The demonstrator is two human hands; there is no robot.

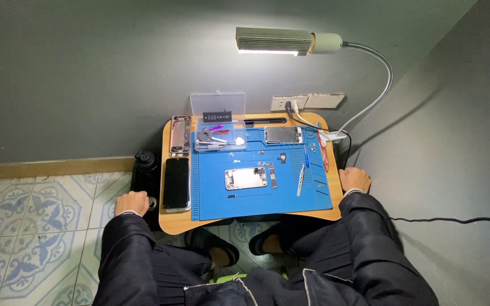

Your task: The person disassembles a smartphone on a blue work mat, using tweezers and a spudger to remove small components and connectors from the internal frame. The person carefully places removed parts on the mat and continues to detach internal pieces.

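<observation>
My left hand (131, 202) is curled into a loose fist by the left edge of the small wooden table (168, 222), holding nothing. Against the table's right edge rests my right hand (354, 179), also curled and holding nothing. An opened phone body (246, 178) lies in the middle of the blue work mat (256, 204). A black phone screen (176, 183) lies left of the mat, nearest my left hand. Tweezers (300, 180) lie on the mat's right side.
A clear plastic parts box (220, 138) with its lid up sits at the back. A bare phone frame (180, 135) lies back left, another phone part (282, 135) back right. A gooseneck lamp (273, 41) shines from above. A wall socket (286, 102) and cable (455, 220) are on the right.
</observation>
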